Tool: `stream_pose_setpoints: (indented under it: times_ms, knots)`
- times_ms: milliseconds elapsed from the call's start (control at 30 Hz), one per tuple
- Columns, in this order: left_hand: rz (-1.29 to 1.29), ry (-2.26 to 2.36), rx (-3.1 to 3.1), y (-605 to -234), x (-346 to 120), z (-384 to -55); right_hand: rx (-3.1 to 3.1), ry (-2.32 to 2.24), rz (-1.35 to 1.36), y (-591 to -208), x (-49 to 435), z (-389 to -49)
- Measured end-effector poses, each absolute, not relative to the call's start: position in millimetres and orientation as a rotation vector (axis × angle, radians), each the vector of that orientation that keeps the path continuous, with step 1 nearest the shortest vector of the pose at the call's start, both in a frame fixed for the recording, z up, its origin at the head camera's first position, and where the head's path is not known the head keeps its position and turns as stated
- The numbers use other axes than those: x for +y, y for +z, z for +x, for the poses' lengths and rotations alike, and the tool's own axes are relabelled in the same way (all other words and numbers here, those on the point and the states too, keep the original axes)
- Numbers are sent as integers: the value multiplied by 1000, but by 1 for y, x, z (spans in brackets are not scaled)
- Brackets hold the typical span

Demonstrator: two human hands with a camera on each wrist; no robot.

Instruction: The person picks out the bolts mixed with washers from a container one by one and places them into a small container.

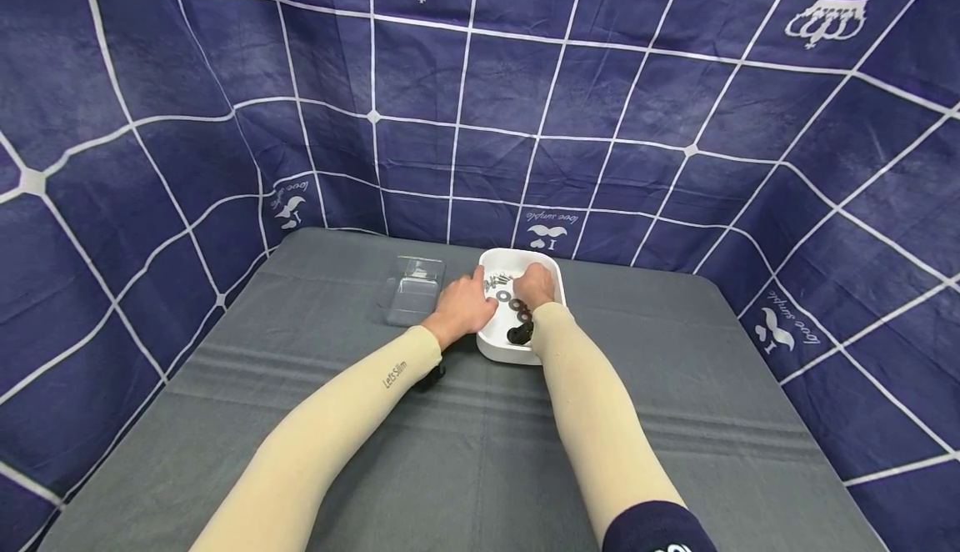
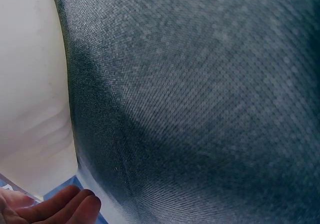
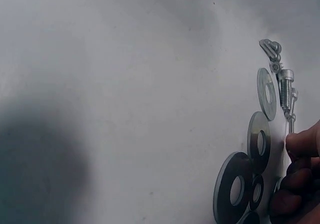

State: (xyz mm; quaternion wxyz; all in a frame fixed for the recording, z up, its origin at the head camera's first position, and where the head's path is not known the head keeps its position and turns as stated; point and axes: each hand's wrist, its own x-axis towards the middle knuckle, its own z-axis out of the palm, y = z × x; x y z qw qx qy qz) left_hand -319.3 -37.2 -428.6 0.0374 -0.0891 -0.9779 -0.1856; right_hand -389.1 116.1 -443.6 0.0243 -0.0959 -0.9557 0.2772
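A white tray [image 1: 495, 352] with rounded corners sits on the grey table. My left hand [image 1: 463, 306] holds its left side, the thumb over the rim; in the left wrist view its fingers [image 2: 75, 206] lie outside the tray wall [image 2: 35, 84]. Inside the tray, my right hand [image 1: 535, 285] reaches down by the right wall. The right wrist view has its thumb and curled fingers pinching a small screw [image 3: 291, 125]. Silver bolts [image 3: 285, 92] and several flat washers [image 3: 267, 94] lie beside those fingers. A black part [image 1: 519, 334] lies at the tray's near end.
To the left of the tray, a clear plastic box [image 1: 415, 298] with compartments stands on the grey tabletop [image 1: 480, 452]. Blue cloth [image 1: 495, 168] with white lines hangs behind the table and along both sides.
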Motion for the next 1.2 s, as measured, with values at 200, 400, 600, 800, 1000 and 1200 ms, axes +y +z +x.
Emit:
stream_pose_setpoints:
  times_ms: [200, 400, 600, 800, 1000, 1200]
  knots:
    - [-271, -559, -2999, -430, -37, -320, -2977, 818, -314, -445, 114, -389]
    - [-257, -547, -3007, -429, -36, -319, -2987, 804, -322, -445, 114, -389]
    - [-258, -531, -3010, -428, -36, -319, -2983, 822, -323, -443, 114, -388]
    - [-273, -485, -3018, -428, -36, -319, -2971, 822, -300, -439, 115, -385]
    - [-277, -448, -3012, -427, -36, -320, -2960, 849, -272, -433, 116, -385]
    - [-296, -422, -2997, -424, -36, -319, -2950, 860, -205, -425, 119, -383]
